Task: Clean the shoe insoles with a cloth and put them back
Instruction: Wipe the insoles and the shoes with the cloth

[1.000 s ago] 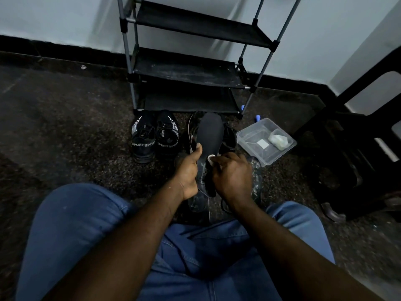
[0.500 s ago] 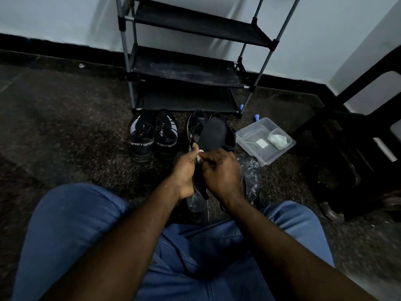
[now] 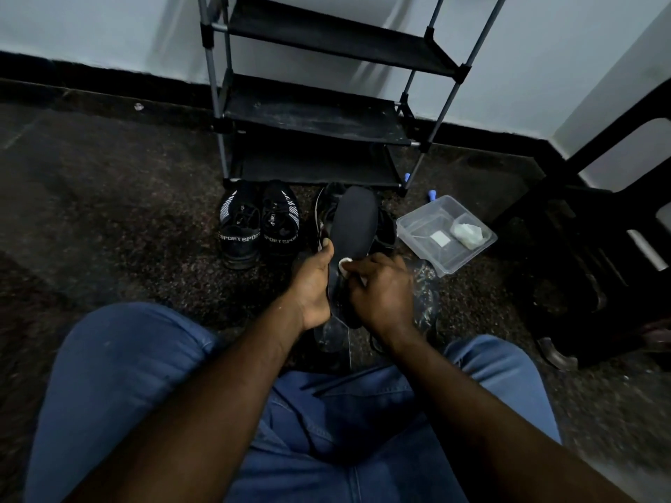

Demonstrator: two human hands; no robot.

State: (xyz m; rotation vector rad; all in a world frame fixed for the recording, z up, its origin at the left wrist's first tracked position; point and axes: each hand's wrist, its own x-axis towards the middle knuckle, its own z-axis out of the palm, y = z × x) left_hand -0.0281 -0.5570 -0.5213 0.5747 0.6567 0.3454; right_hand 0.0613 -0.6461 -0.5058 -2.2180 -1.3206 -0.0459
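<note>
My left hand [image 3: 315, 285] grips a dark insole [image 3: 354, 223] by its left edge, holding it upright above the floor. My right hand [image 3: 381, 288] pinches a small white cloth [image 3: 344, 263] against the insole's middle. Behind the insole lies a second dark pair of shoes [image 3: 385, 230], mostly hidden. A black pair marked SPORT [image 3: 257, 226] stands to the left on the floor.
A black shoe rack [image 3: 319, 114] stands against the wall straight ahead. A clear plastic tub [image 3: 444, 234] with white wipes sits to the right. Crumpled clear plastic [image 3: 425, 295] lies under my hands. A dark chair [image 3: 599, 248] stands at the right. My blue-jeaned knees fill the foreground.
The insole dipped and shortened half a second ago, then rose back up. My right hand with the cloth slid up the insole and came back down to its middle.
</note>
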